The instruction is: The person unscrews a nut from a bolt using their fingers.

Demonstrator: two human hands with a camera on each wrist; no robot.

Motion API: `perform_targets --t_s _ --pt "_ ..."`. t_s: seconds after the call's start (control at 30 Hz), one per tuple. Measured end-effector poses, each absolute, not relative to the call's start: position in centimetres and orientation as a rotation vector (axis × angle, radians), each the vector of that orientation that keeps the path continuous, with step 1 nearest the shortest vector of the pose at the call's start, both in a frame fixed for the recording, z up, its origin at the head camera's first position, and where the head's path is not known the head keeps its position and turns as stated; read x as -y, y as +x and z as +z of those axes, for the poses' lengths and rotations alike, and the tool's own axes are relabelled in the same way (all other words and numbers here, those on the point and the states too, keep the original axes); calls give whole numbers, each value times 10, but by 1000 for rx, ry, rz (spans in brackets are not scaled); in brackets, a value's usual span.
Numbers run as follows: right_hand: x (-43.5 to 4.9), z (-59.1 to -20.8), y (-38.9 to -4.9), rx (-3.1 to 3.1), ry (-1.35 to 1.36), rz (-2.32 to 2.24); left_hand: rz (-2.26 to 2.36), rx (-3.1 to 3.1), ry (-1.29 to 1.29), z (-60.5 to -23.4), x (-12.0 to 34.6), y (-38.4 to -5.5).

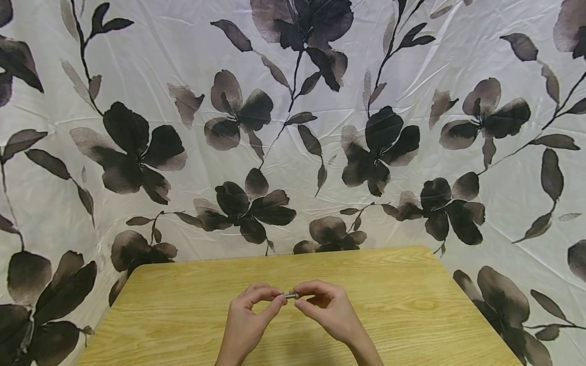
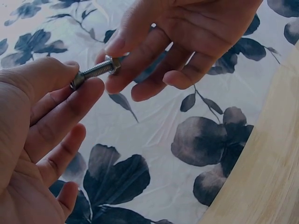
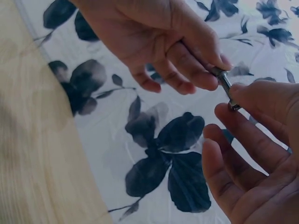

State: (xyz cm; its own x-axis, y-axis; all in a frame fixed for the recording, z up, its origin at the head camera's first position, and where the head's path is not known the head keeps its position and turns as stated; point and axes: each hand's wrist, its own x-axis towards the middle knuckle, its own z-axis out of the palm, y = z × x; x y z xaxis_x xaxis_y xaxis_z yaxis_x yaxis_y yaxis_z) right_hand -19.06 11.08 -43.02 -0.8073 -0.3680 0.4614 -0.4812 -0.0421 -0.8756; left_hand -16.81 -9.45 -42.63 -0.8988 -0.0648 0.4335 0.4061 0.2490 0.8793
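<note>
A small metal bolt [image 2: 96, 71] with a threaded shank spans the space between the two hands. My left hand [image 1: 249, 315] pinches one end of it between thumb and forefinger; that end is partly hidden by the fingertips. At the other end sits a hex nut [image 2: 113, 65]. Thumb and forefinger of my right hand [image 1: 327, 310] close around this nut from either side, while the other fingers spread loosely behind. In the right wrist view the nut shows against the right forefinger, with the thumb over the shank.
Below the hands is a yellow wood-grain table [image 1: 393, 305] with rounded far corners. A white cloth [image 1: 183, 112] with dark printed flowers hangs behind it and at both sides.
</note>
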Motion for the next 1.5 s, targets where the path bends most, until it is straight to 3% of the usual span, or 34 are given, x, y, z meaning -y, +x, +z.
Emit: perform_targets --t_s 0.3,0.6,1.1,1.5 --pt "-112 -426 -190 2337 637 2035 -1645 2142 -333 -428 95 -168" --pt "-114 -426 -188 2323 706 2060 -1532 2177 -382 -430 94 -168" --pt "-117 -427 -187 2202 772 2109 -1669 2165 -250 -429 100 -169" --pt "-117 -434 -192 2317 699 1956 -1536 2215 -287 -440 108 -173"
